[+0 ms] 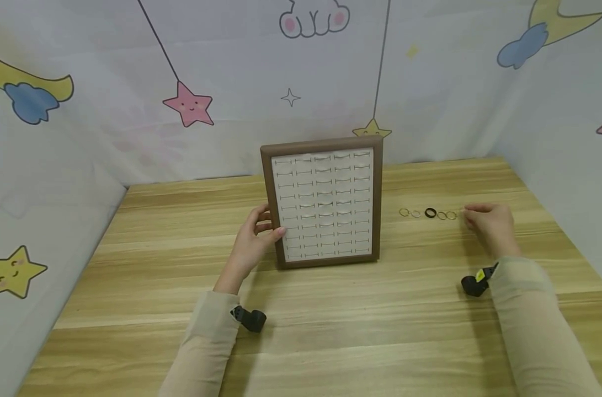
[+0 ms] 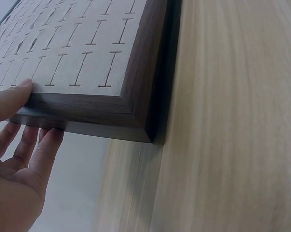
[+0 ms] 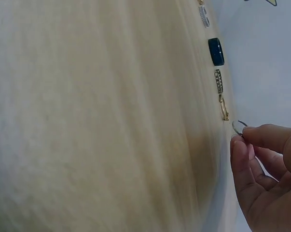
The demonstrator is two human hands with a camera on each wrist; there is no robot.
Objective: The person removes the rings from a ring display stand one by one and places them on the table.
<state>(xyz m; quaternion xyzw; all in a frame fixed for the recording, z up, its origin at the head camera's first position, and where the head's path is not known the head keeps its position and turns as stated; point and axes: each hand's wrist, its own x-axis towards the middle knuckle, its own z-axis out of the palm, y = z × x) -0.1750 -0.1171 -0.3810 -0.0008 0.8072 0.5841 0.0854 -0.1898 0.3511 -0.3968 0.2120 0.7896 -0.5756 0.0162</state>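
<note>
A brown-framed ring display board (image 1: 325, 204) with a pale slotted face leans upright on the table. My left hand (image 1: 253, 237) grips its left edge, the thumb on the front face and the other fingers behind, as the left wrist view (image 2: 24, 154) also shows. Over at the right, my right hand (image 1: 491, 223) pinches a thin ring (image 3: 238, 126) between thumb and fingertip. Beside it several rings lie in a row: a black ring (image 1: 430, 213), a silver ring (image 1: 415, 213) and gold ones such as the gold ring (image 1: 404, 212).
The wood-grain table (image 1: 320, 342) carries the board and the rings. A white curtain (image 1: 241, 66) printed with stars and moons hangs behind and along both sides. A small black camera (image 1: 251, 318) is strapped at the left wrist, another black camera (image 1: 475, 285) at the right.
</note>
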